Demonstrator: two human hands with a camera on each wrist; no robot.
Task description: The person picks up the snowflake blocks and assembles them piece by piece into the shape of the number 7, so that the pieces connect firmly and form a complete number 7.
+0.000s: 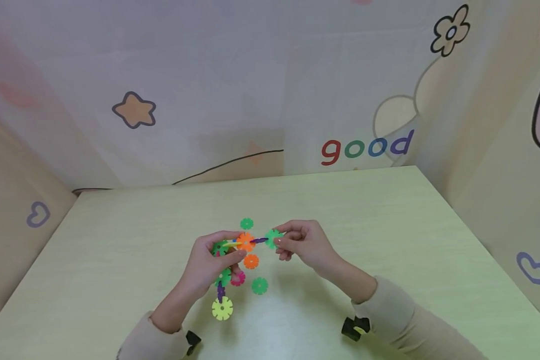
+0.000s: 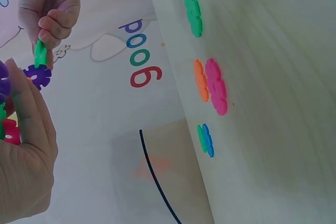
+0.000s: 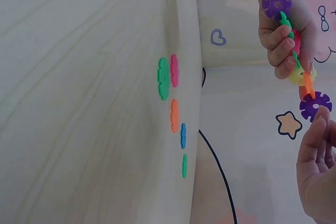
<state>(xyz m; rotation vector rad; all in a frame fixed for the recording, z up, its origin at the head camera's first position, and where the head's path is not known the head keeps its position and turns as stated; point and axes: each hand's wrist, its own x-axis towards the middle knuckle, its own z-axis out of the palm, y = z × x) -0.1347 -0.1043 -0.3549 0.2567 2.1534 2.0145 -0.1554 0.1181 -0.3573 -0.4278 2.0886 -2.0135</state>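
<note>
A chain of flower-shaped plastic interlocking discs hangs above the table between both hands. My left hand (image 1: 202, 265) grips its middle, fingers covering several green, pink and yellow pieces. Below that hand dangle a purple disc (image 1: 221, 291) and a pale yellow disc (image 1: 222, 308). An orange disc (image 1: 245, 242) sticks out right of the left fingertips, joined to another purple disc (image 1: 259, 240), seen face-on in the right wrist view. At this end my right hand (image 1: 315, 252) pinches a green disc (image 1: 272, 238) between thumb and fingers; in the left wrist view, the green disc (image 2: 40, 53) meets the purple one's edge.
Loose discs lie on the pale table (image 1: 364, 210) under the hands: green (image 1: 247, 223), orange (image 1: 251, 261), another green (image 1: 259, 286), pink (image 3: 174, 71) and blue (image 3: 183, 136). A printed curtain (image 1: 252, 75) stands behind the table.
</note>
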